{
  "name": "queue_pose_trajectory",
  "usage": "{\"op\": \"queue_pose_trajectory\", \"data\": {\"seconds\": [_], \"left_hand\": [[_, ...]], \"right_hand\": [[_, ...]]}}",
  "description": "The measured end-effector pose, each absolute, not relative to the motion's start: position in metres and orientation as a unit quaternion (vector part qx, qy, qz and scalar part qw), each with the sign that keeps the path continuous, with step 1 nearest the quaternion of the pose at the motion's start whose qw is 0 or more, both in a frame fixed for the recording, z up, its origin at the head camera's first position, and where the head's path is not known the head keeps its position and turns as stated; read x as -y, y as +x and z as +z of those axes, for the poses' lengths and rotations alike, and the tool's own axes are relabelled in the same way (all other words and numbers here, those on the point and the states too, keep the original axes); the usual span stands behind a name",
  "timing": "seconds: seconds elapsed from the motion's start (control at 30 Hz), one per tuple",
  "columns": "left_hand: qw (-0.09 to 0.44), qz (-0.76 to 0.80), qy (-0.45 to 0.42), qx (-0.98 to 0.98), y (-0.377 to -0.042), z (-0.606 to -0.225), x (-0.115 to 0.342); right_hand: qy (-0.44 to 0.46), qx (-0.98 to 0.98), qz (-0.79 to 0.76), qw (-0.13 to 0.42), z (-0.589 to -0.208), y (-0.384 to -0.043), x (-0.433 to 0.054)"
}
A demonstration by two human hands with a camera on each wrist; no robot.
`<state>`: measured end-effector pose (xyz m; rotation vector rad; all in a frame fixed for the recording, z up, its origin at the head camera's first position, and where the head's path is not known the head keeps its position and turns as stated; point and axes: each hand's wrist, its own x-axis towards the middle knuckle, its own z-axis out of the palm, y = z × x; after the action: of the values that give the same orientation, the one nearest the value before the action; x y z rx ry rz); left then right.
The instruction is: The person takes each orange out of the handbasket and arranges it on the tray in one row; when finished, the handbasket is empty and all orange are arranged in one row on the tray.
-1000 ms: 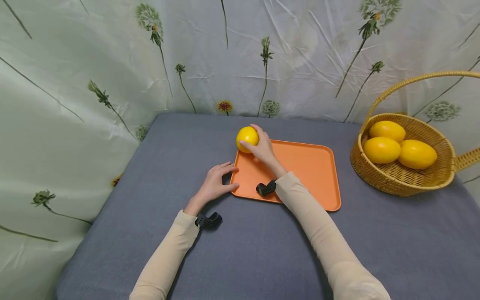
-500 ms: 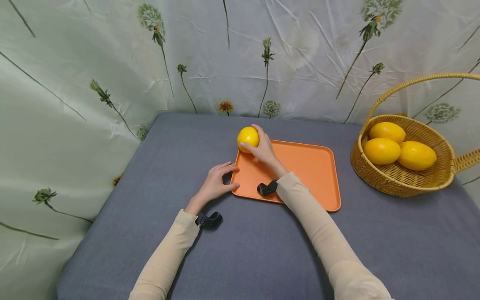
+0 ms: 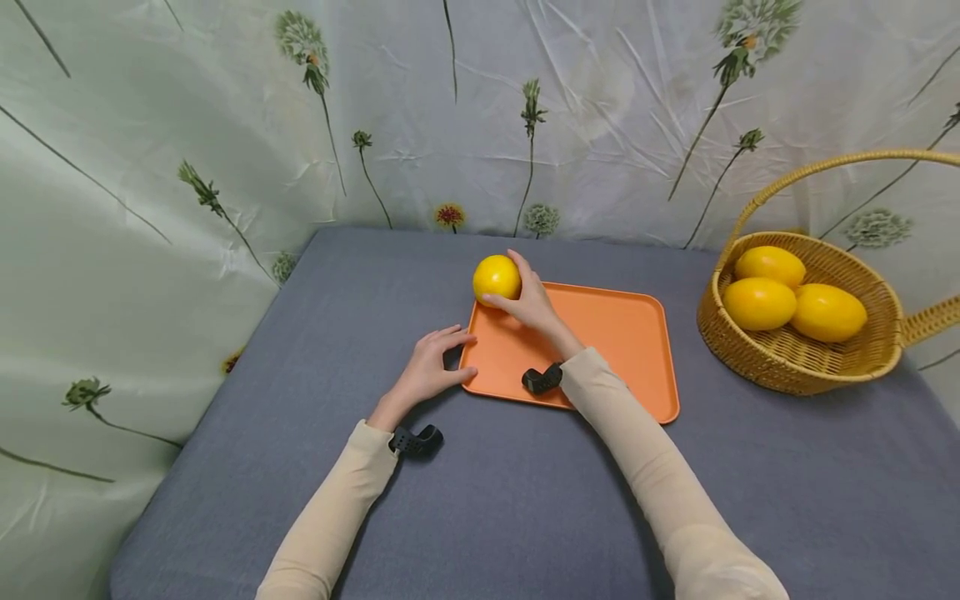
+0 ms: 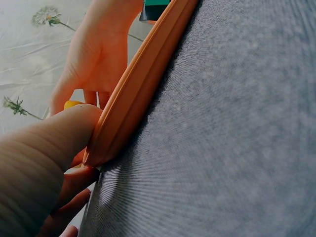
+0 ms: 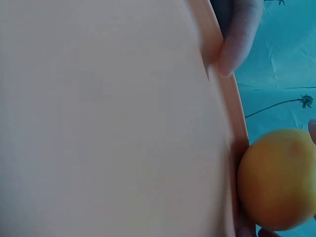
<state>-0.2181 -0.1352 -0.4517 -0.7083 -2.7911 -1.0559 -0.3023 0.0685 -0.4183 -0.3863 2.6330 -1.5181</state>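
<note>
An orange rectangular tray [image 3: 607, 333] lies on the grey cloth. At its near left corner my left hand [image 3: 427, 367] holds the edge; in the left wrist view the thumb [image 4: 84, 118] meets the rim, with fingers [image 4: 74, 187] around the corner. A smooth, round yellow fruit [image 3: 493, 279] sits at the tray's far left corner, overlapping the rim. My right hand [image 3: 532, 300] curves around its right side, thumb in front and fingers behind. In the right wrist view this fruit [image 5: 276, 180] is beside the tray wall, with only fingertips showing at the frame's edge.
A wicker basket [image 3: 750, 362] with a tall handle stands to the right of the tray. Three yellow fruits [image 3: 828, 312] lie inside it. A floral curtain [image 3: 600, 108] hangs behind the table [image 3: 315, 333] and along its left side.
My right hand has shifted slightly to the right and nearer, its thumb sliding lower on the fruit. Fruit, tray and left hand keep almost the same places.
</note>
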Motion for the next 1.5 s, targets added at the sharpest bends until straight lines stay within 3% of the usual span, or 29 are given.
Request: {"op": "queue_pose_trajectory", "data": {"seconds": [0.6,1.5], "left_hand": [[0.024,-0.335,-0.216,0.917,-0.216,-0.448,0.135],[0.021,-0.347,-0.213,0.913,-0.216,-0.45,0.135]], "right_hand": [[-0.159,-0.837,-0.51,0.122,-0.406,-0.281,-0.121],[-0.123,-0.823,-0.551,0.063,-0.384,-0.241,-0.187]]}}
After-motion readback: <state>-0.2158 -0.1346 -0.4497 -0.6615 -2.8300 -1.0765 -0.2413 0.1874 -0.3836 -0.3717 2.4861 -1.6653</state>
